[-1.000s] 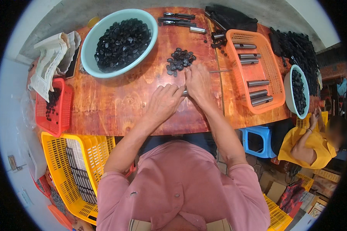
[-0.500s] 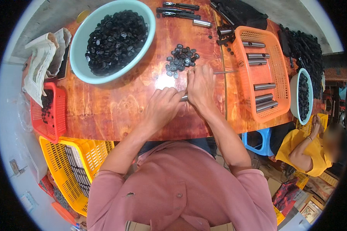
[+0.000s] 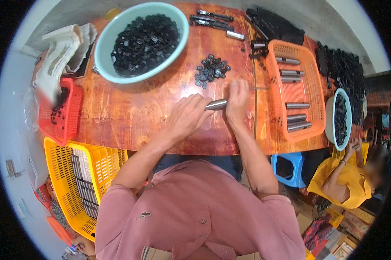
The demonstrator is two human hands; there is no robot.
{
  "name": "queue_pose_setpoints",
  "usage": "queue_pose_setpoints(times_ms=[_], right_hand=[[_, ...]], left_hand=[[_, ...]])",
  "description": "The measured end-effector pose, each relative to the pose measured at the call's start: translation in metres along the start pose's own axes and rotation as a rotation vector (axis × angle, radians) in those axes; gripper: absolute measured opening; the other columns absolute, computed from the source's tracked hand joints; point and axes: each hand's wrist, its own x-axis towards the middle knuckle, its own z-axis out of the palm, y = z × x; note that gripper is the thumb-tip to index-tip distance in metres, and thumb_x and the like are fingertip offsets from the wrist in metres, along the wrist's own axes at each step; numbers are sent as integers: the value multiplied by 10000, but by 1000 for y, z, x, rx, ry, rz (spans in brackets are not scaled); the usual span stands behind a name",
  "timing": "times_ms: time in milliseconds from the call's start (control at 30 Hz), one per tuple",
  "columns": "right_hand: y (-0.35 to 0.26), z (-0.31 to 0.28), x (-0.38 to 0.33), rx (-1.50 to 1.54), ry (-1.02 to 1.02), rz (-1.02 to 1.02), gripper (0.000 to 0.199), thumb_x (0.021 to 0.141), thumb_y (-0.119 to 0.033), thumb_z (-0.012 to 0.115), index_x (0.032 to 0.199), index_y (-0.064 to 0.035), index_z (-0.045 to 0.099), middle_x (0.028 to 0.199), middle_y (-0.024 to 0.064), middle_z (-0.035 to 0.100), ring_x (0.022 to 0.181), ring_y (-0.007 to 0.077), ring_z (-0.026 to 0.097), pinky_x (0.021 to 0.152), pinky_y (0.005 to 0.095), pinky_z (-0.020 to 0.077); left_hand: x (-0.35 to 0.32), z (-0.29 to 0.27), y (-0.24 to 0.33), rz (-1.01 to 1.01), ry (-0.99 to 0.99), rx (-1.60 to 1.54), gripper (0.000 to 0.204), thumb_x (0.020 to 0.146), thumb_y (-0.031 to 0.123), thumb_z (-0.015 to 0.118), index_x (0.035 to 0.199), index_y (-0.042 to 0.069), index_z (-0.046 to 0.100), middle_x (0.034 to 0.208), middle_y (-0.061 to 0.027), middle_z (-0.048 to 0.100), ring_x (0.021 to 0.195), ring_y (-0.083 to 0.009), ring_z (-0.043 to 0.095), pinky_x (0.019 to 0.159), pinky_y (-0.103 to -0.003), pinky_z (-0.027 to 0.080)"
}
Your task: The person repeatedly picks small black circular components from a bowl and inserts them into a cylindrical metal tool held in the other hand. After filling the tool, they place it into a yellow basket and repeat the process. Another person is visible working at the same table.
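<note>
My left hand (image 3: 187, 113) is wrapped round a short silver metal tube (image 3: 216, 104), whose end sticks out to the right over the wooden table (image 3: 130, 125). Just right of that end is my right hand (image 3: 237, 104), its fingers closed and smeared by motion. A thin rod (image 3: 260, 88) juts from it to the right; what kind of tool it is I cannot make out. Beyond both hands lies a loose pile of small black oval pieces (image 3: 211, 70).
At the back left stands a pale green basin (image 3: 101, 56) of black pieces. An orange basket (image 3: 297, 93) of metal tubes is on the right, near a smaller basin (image 3: 330, 123). A red basket (image 3: 74, 110) sits left. A person in yellow (image 3: 334, 180) sits at right.
My right hand has moved right, away from the tube, and more of the tube now shows. The table's things sit slightly lower in view.
</note>
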Motion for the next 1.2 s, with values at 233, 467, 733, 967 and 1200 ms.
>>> queue_pose_setpoints(times_ms=[233, 467, 733, 967, 1200], right_hand=[[57, 7, -3, 47, 99, -86, 323, 1073, -241, 473, 1025, 10, 670, 990, 104, 639, 975, 244, 599, 886, 388, 490], [48, -27, 17, -43, 6, -25, 520, 1122, -339, 484, 1347, 114, 600, 1266, 256, 648, 1057, 325, 600, 958, 392, 475], [44, -7, 17, -58, -15, -98, 410, 1116, -319, 523, 862, 1, 566, 732, 23, 357, 643, 157, 274, 588, 365, 291], [61, -8, 23, -82, -57, -146, 377, 1111, -276, 533, 866, 4, 593, 726, 20, 373, 628, 143, 290, 571, 365, 278], [61, -13, 21, -218, -93, -145, 392, 1116, -305, 532, 848, -20, 548, 750, 26, 325, 652, 159, 304, 617, 388, 312]], left_hand=[[-51, -12, 18, -771, 9, -954, 468, 1043, 360, 613, 1437, 107, 602, 829, 9, 639, 670, -93, 576, 605, -289, 500], [-130, -71, 42, -744, 374, -863, 366, 1009, 291, 674, 1279, 45, 658, 786, -21, 609, 696, -91, 589, 634, -295, 514], [-241, -261, 92, -961, 853, -334, 581, 910, 140, 753, 1450, 25, 572, 962, -14, 668, 800, -83, 615, 678, -254, 513], [-382, -342, -49, -1070, 909, 489, 396, 892, 124, 757, 1258, -3, 675, 1071, -167, 717, 936, -306, 695, 844, -383, 555], [-483, -282, -166, -1254, 390, 744, 299, 874, 142, 742, 1153, 37, 728, 1119, -194, 651, 1108, -393, 647, 929, -484, 538]])
